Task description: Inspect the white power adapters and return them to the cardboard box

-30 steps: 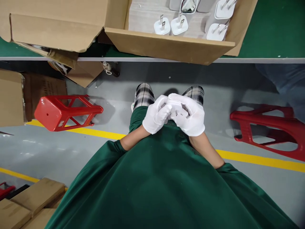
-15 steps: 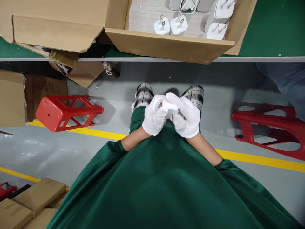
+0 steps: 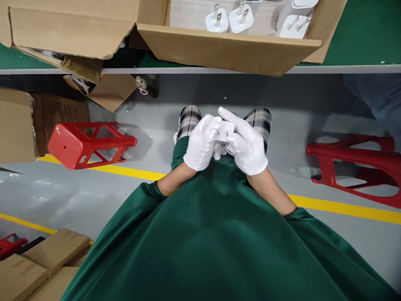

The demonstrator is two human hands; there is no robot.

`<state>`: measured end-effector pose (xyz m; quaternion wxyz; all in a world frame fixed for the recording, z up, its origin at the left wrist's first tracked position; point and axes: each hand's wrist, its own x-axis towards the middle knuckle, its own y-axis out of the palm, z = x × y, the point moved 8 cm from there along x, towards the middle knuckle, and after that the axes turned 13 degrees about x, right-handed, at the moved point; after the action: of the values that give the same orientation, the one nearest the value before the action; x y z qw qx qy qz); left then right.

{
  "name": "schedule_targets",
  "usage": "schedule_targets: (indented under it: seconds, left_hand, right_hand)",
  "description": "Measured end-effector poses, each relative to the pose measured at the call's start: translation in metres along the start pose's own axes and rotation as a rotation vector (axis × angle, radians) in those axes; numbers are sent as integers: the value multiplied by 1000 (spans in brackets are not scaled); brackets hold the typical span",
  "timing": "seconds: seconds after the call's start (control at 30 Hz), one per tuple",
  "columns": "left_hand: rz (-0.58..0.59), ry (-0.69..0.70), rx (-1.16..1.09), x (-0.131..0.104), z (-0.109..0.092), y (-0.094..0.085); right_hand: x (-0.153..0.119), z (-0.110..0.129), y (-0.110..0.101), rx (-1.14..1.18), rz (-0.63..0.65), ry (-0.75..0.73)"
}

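Observation:
A white charger plug [image 3: 224, 130] is held between my two gloved hands, above my lap. My left hand [image 3: 201, 144] is closed on its left side. On the opposite side my right hand [image 3: 248, 144] grips it with the lower fingers, the index finger stretched out past it. The prong face is turned toward me, with small metal prongs showing between the gloves. White gloves hide the plug's sides. Ahead, an open cardboard box [image 3: 232, 50] contains several similar white charger plugs [image 3: 240, 20], some with prongs pointing up.
The box rests on a green worktable [image 3: 369, 33] with a pale front edge. A red stool [image 3: 67, 146] stands at left and another red stool [image 3: 354, 167] at right. Cardboard cartons [image 3: 15, 125] are at far left, more boxes [image 3: 56, 251] at lower left. A bottle [image 3: 146, 87] stands below the table.
The charger plug has been turned so its prong face shows more. My right index finger has lifted away from it. The view has shifted slightly, moving the table and box upward.

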<state>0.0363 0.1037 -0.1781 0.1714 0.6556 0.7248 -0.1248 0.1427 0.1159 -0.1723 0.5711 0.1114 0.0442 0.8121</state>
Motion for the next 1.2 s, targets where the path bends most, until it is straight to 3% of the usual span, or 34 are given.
schedule_targets:
  seconds: [0.13,0.3,0.47,0.57,0.7,0.8,0.9,1.0,1.1,1.2]
  left_hand:
    - [93,-69,18,2,4,5]
    - [271,-9,-84,7,-3,14]
    - [342,16,-79,4,-4,15]
    - [325,57,-17,0,-3,13]
    - [203,131,128,0,0,2]
    - [152,186,174,4,4,-6]
    - [168,246,176,6,7,-10]
    - [213,266,171,6,10,-11]
    - [197,349,186,0,6,-9]
    - [110,404,240,-7,1,-7]
  right_hand:
    - [1,-9,5,312,-20,139]
    - [5,-10,16,579,-1,261]
    - [6,-1,15,583,-14,186]
    - [4,3,13,565,-15,130]
    - [-2,-1,6,445,-51,97]
    - [-6,-3,-3,169,-74,60]
    - [-9,18,-12,-184,-127,-162]
    - [-10,41,-7,-262,-92,-343]
    - [-10,54,-2,-282,-95,-399]
    - [-11,60,0,-382,-164,-415]
